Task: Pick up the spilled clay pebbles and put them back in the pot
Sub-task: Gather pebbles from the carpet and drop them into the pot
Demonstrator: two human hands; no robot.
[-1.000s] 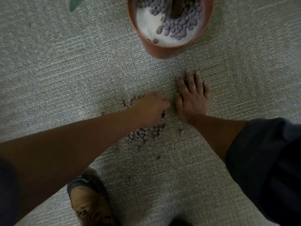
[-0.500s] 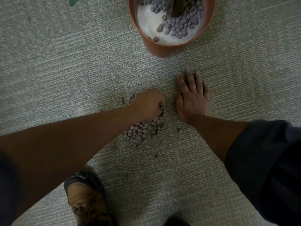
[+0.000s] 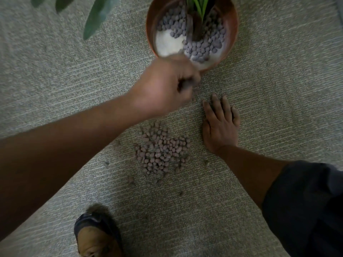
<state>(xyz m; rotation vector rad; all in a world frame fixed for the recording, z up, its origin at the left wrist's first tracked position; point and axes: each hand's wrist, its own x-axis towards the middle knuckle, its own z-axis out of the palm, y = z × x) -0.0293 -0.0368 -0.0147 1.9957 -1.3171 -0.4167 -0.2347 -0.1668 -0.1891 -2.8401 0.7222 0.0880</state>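
Head view. Left hand (image 3: 163, 88) raised, blurred, fingers (image 3: 187, 84) curled together around handful of pebbles, just short of pot (image 3: 234, 37) rim. Right hand (image 3: 220, 125) flat on carpet (image 3: 55, 80), fingers spread apart, empty. Step: carrying handful to pot. Next move probably: bring fist over rim, loosen fingers, drop load beside plant (image 3: 197, 8). Spilled pebbles (image 3: 161, 153) left of right fingers, below left fist. Count: one pot, one pile, too many pebbles to count, few strays, one shoe (image 3: 96, 236).

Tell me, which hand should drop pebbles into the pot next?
The left hand: it is closed, raised at the pot rim. The right hand lies flat on the carpet.
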